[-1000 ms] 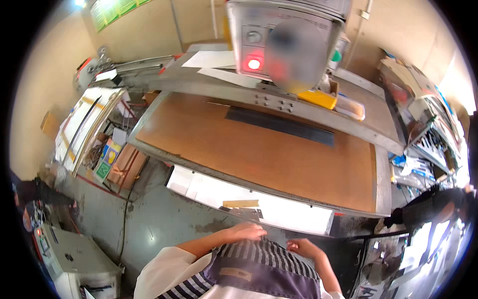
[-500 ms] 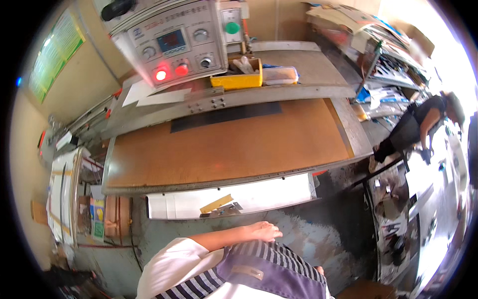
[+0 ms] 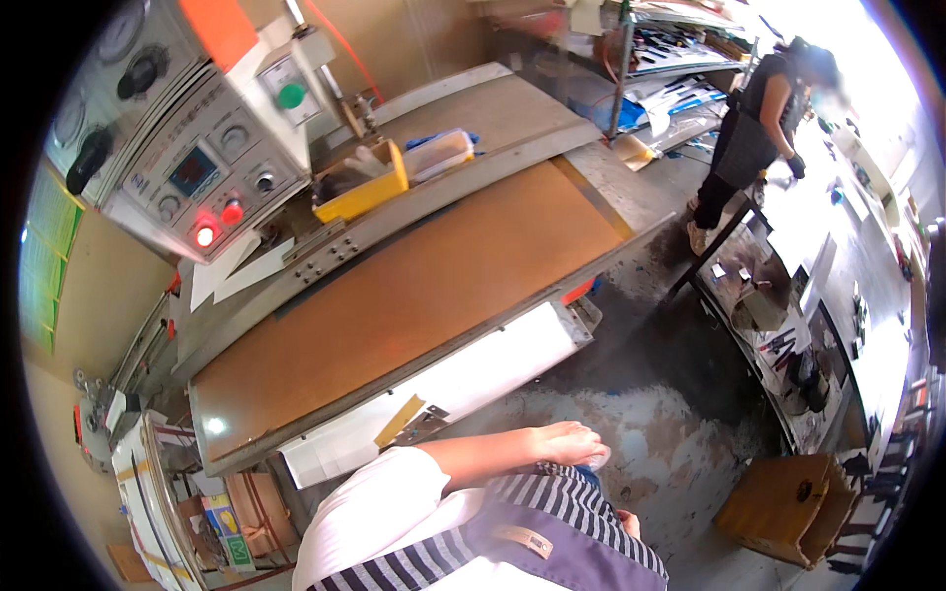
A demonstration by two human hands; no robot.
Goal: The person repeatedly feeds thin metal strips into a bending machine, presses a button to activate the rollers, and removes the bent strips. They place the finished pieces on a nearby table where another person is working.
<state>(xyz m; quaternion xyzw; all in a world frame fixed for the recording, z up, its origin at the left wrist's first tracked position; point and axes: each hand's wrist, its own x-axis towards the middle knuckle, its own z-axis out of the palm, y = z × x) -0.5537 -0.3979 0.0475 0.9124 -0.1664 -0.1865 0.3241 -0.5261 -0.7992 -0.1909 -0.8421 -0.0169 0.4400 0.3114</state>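
Held across the front of my striped and purple apron [image 3: 512,552] is my left hand [image 3: 572,443], coming from a white sleeve. Its fingers are loosely extended, and I see nothing gripped in them. Only a small part of my right hand [image 3: 629,522] shows past the apron's edge; its fingers are mostly hidden. In front of me stands a machine with a long brown bed [image 3: 414,295] in a metal frame. A white panel [image 3: 512,360] runs below its near edge, bearing a yellow strip and a metal bracket. Neither hand touches the machine.
A control box [image 3: 202,172] with knobs and a lit red lamp stands at the far left, beside a yellow bin [image 3: 365,192]. To the right are a co-worker [image 3: 759,128] at a long bench [image 3: 838,266], a loaded shelf [image 3: 680,69] and a cardboard box [image 3: 769,507].
My view has swung to the right, so the machine sits further left and tilted. The cardboard box shows more fully. My left hand stays in front of the apron.
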